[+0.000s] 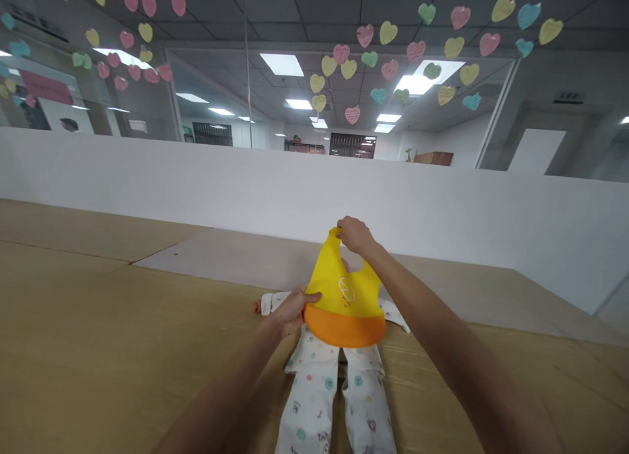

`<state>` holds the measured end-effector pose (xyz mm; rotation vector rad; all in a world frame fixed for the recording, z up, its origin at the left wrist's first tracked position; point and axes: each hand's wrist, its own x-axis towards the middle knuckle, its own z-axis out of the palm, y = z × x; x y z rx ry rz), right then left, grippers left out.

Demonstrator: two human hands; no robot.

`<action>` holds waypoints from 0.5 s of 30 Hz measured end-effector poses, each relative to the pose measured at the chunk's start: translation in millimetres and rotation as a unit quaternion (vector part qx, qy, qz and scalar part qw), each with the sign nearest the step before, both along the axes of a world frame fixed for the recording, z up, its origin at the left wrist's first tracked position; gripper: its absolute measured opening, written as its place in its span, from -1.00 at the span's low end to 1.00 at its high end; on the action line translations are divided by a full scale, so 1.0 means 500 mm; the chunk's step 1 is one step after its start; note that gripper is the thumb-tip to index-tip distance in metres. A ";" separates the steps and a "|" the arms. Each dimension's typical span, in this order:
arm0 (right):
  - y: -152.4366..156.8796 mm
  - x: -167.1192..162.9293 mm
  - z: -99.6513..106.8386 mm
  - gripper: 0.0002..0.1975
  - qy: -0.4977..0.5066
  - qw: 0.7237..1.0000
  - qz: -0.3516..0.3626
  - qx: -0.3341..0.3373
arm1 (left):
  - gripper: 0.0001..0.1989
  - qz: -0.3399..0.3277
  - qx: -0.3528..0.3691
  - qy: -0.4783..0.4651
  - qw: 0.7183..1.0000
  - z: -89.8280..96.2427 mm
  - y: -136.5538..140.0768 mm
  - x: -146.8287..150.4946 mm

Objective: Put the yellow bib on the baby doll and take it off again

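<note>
A yellow bib (356, 285) with an orange catch pocket along its lower edge hangs in front of me. My left hand (293, 308) pinches its left side, thumb over the front. Higher up, my right hand (354, 234) grips the top of its left neck strap. Behind and below the bib, a baby-sized figure lies on its back in white printed clothes (314, 395), arms spread out to the sides. One small hand (257, 306) shows at the left. The bib covers most of the head and chest, so I cannot tell whether they touch.
The figure lies on a tan, padded-looking surface (122, 349) with a greyish panel (216, 254) toward the back. Beyond stands a low white wall (221, 185) topped by glass. Heart-shaped paper notes (388, 33) are stuck on the glass.
</note>
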<state>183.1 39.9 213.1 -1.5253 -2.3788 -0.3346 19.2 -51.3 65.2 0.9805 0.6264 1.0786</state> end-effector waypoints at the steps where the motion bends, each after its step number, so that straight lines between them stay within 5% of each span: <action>1: 0.005 -0.004 -0.002 -0.83 -0.006 1.000 -0.008 -0.015 | -0.44 -0.006 -0.006 -0.005 1.000 -0.007 0.002 -0.002; 7: 0.043 -0.005 -0.007 -0.81 -0.004 0.998 -0.021 -0.066 | -0.49 -0.014 -0.036 -0.035 0.999 -0.029 0.000 0.008; 15: 0.089 -0.017 -0.101 -0.86 -0.008 0.997 -0.007 -0.081 | -0.56 0.014 -0.039 -0.014 0.999 -0.081 0.039 -0.003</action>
